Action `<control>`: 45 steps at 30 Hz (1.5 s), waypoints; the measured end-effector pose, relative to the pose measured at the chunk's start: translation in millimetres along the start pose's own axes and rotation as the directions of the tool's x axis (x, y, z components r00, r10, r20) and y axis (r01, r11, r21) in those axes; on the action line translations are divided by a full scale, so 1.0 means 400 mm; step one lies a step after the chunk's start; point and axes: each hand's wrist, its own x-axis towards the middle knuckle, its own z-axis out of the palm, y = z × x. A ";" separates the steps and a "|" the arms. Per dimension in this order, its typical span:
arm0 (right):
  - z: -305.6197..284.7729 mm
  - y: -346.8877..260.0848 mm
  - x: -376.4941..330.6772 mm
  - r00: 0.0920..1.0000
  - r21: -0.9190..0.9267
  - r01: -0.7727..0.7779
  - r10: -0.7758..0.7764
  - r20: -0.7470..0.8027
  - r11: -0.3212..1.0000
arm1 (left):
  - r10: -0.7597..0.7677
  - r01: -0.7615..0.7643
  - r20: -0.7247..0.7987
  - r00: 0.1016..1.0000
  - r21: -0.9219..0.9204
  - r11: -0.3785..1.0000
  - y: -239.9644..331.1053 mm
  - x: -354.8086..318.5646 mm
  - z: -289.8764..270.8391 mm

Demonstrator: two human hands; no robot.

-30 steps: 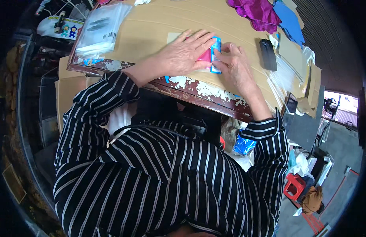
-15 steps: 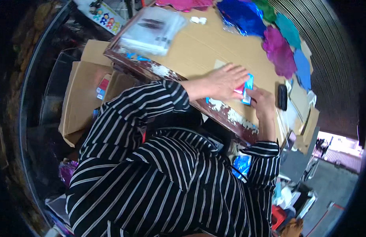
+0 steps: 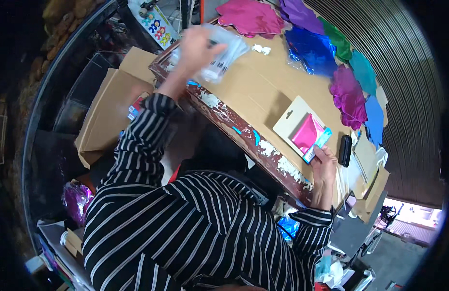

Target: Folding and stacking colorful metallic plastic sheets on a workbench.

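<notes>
My right hand (image 3: 325, 164) grips the lower corner of a hanging card pack (image 3: 286, 128), thumb and fingers pinching its blue-and-white end. The pack is a cream card with a slot in its top, and a folded shiny pink foil piece (image 3: 307, 133) lies on its front. It is tilted up off the cardboard-covered tabletop and casts a shadow. Over the stack of clear plastic bags (image 3: 229, 51) at the far left is my left hand (image 3: 197, 51), blurred, with its thumb spread from the fingers. I see nothing held in it.
Foil shapes ring the far side: pink (image 3: 251, 18), blue (image 3: 307, 51), magenta (image 3: 348, 94) and others. A black case (image 3: 345, 150) lies right of my right hand. An open cardboard box (image 3: 100, 116) stands left of the worn table edge (image 3: 224, 114). A ribbed shutter (image 3: 404, 72) rises behind.
My left hand has left the pack and swung far left to the bag stack. My right hand has lifted the pack's end, and the card and pink foil now show uncovered.
</notes>
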 end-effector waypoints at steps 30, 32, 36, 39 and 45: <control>-0.101 -0.004 -0.130 0.964 0.306 0.231 -0.260 0.058 0.924 | -0.215 0.558 0.551 0.807 -0.829 -0.029 0.383 -0.058 -0.067; -0.115 -0.001 -0.147 0.969 0.296 0.232 -0.248 0.017 0.927 | -0.212 0.616 0.610 0.764 -0.786 -0.041 0.428 -0.115 -0.017; -0.117 0.019 -0.155 0.974 0.269 0.225 -0.218 -0.055 0.937 | -0.184 0.770 0.754 0.631 -0.637 0.029 0.485 -0.194 0.036; -0.129 0.031 -0.156 0.971 0.233 0.222 -0.194 -0.138 0.947 | -0.095 0.730 0.775 0.625 -0.537 0.423 0.499 -0.229 -0.040; -0.162 0.051 -0.157 0.975 0.199 0.187 -0.157 -0.157 0.962 | -0.007 0.209 0.722 0.692 -0.191 0.959 0.509 -0.148 -0.116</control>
